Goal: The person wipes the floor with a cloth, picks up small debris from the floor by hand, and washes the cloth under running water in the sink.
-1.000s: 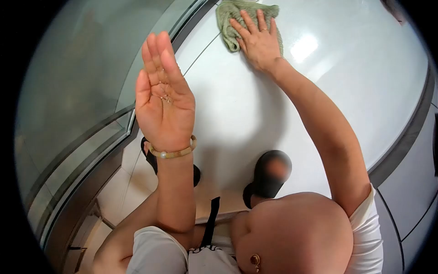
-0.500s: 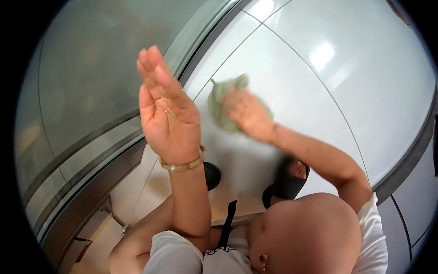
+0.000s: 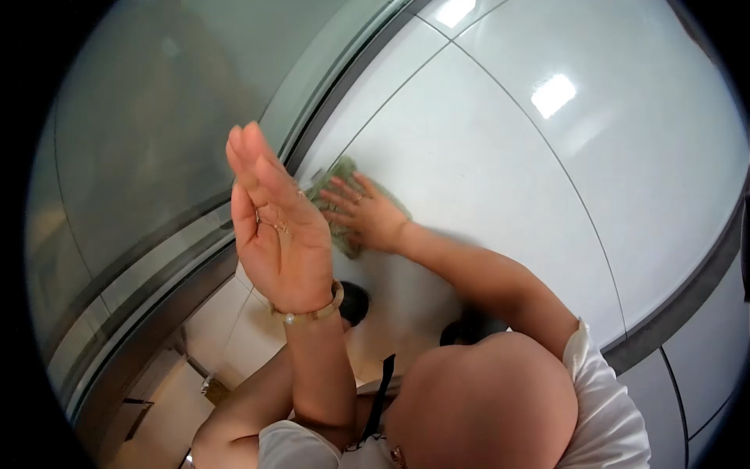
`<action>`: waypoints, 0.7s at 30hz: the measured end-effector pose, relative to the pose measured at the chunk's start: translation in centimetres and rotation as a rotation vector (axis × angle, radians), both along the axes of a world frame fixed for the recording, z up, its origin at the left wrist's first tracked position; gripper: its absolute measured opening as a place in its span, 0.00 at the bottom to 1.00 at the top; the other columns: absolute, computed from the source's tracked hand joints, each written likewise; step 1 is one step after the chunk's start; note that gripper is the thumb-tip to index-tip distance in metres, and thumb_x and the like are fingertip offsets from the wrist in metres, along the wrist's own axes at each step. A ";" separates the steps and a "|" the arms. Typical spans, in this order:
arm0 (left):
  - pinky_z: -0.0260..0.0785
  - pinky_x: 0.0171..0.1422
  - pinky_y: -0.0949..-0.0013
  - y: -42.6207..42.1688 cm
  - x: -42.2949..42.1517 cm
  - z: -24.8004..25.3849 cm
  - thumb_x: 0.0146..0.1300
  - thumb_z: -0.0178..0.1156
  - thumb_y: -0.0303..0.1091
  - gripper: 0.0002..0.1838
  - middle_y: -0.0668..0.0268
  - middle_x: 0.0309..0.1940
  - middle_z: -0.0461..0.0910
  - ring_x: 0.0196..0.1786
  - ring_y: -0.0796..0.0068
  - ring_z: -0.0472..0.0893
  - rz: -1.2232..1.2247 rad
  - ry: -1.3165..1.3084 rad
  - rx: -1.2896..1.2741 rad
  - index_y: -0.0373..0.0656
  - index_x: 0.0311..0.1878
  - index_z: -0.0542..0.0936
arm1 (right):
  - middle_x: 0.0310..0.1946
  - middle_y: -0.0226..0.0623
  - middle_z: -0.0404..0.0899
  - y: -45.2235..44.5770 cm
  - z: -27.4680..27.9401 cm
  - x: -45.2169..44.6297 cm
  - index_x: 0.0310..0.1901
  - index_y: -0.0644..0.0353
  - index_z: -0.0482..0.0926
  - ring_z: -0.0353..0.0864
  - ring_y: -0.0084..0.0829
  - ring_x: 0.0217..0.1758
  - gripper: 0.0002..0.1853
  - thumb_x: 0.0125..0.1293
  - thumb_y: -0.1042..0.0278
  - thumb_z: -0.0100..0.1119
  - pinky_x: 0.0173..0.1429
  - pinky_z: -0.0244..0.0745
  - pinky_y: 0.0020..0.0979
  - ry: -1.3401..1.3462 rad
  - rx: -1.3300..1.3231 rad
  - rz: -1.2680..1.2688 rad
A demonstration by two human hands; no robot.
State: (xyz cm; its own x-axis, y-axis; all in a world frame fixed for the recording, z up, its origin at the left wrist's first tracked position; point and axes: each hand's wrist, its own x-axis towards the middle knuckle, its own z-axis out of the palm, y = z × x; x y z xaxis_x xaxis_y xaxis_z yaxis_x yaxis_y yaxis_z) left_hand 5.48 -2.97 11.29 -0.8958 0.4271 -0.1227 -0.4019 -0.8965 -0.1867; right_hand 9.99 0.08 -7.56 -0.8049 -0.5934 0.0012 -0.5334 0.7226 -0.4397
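My left hand (image 3: 283,227) is raised, palm toward me and cupped, its fingers stretched close together. Small pale crumbs (image 3: 275,224) lie in its palm; their exact kind is too small to make out. A beaded bracelet (image 3: 308,313) circles that wrist. Down on the white tiled floor (image 3: 484,172), my right hand (image 3: 375,219) lies flat with fingers spread on a green cloth (image 3: 344,244). The cloth is bunched near the dark track, its left part hidden behind my left hand. A ring shows on a right finger.
A glass panel (image 3: 156,117) with a dark metal frame (image 3: 344,82) runs along the left. A curved dark strip (image 3: 637,344) edges the floor at right. A black shoe (image 3: 355,303) shows beneath me. Ceiling light (image 3: 553,96) reflects off the tiles.
My right hand has slid the green cloth left and toward me, close to the glass panel's frame. My left hand has lowered slightly, still cupping the crumbs.
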 end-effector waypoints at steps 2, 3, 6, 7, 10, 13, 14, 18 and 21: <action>0.57 0.73 0.59 0.8 -0.6 0.0 0.71 0.33 0.34 0.22 0.63 0.66 0.62 0.71 0.65 0.57 -0.031 -0.005 0.014 0.45 0.66 0.63 | 0.73 0.29 0.44 1.8 -0.1 0.2 0.68 0.39 0.58 0.35 0.36 0.77 0.29 0.66 0.47 0.44 0.75 0.28 0.49 -0.023 -0.047 -0.157; 0.57 0.73 0.58 1.3 -0.8 0.1 0.71 0.33 0.35 0.22 0.62 0.66 0.62 0.71 0.65 0.57 -0.056 -0.006 0.027 0.46 0.66 0.63 | 0.73 0.29 0.44 3.1 0.0 0.6 0.68 0.39 0.58 0.35 0.36 0.77 0.29 0.66 0.47 0.44 0.75 0.28 0.49 -0.033 -0.045 -0.164; 0.56 0.73 0.58 2.5 -1.1 0.5 0.72 0.33 0.36 0.22 0.62 0.66 0.63 0.71 0.64 0.57 -0.100 -0.014 0.024 0.46 0.66 0.63 | 0.73 0.30 0.45 8.1 0.2 2.4 0.67 0.38 0.59 0.37 0.36 0.76 0.28 0.65 0.50 0.46 0.74 0.32 0.49 -0.031 -0.047 -0.370; 0.56 0.73 0.58 2.6 -1.1 0.5 0.72 0.33 0.36 0.22 0.62 0.66 0.63 0.71 0.64 0.57 -0.104 -0.023 0.029 0.46 0.66 0.63 | 0.73 0.29 0.46 9.7 0.4 3.2 0.67 0.38 0.60 0.37 0.36 0.76 0.28 0.64 0.51 0.47 0.74 0.33 0.50 -0.022 -0.012 -0.470; 0.56 0.73 0.59 2.5 -0.9 0.5 0.72 0.32 0.37 0.22 0.62 0.65 0.64 0.71 0.65 0.58 -0.141 -0.046 0.062 0.44 0.65 0.63 | 0.72 0.27 0.48 14.7 1.2 5.9 0.66 0.36 0.61 0.40 0.35 0.76 0.29 0.62 0.55 0.51 0.74 0.36 0.50 0.013 0.093 -0.694; 0.56 0.74 0.59 2.0 -0.5 -0.1 0.72 0.31 0.37 0.22 0.63 0.65 0.64 0.71 0.65 0.58 -0.173 -0.034 0.069 0.43 0.65 0.63 | 0.72 0.29 0.49 20.5 1.3 9.3 0.66 0.41 0.62 0.43 0.37 0.75 0.29 0.61 0.62 0.52 0.73 0.37 0.52 0.047 0.183 -0.870; 0.56 0.73 0.59 1.8 -0.4 -0.4 0.72 0.31 0.37 0.22 0.63 0.65 0.64 0.71 0.65 0.58 -0.182 -0.029 0.070 0.43 0.65 0.63 | 0.72 0.30 0.50 22.3 1.3 10.4 0.66 0.43 0.62 0.43 0.37 0.75 0.29 0.62 0.63 0.51 0.74 0.37 0.52 0.088 0.212 -0.908; 0.56 0.73 0.59 0.2 -0.6 -1.3 0.73 0.30 0.37 0.23 0.63 0.65 0.64 0.71 0.65 0.58 -0.224 -0.045 0.068 0.42 0.65 0.63 | 0.70 0.34 0.54 25.5 0.0 13.3 0.66 0.46 0.62 0.46 0.41 0.74 0.25 0.66 0.66 0.45 0.74 0.38 0.49 0.166 0.258 -1.064; 0.57 0.73 0.59 0.2 -0.1 -1.8 0.73 0.30 0.38 0.23 0.63 0.65 0.64 0.71 0.66 0.58 -0.228 -0.064 0.073 0.43 0.65 0.63 | 0.64 0.47 0.62 22.7 0.9 13.9 0.63 0.58 0.66 0.54 0.47 0.71 0.22 0.67 0.67 0.44 0.72 0.46 0.47 0.317 -0.243 -1.217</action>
State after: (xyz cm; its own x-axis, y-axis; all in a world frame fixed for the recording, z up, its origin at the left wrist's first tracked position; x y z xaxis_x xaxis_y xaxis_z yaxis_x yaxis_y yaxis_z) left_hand 5.42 -2.80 9.47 -0.7668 0.6270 -0.1376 -0.5773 -0.7673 -0.2793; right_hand 23.89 22.82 -6.67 -0.7707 0.5642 0.2963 0.3062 0.7356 -0.6043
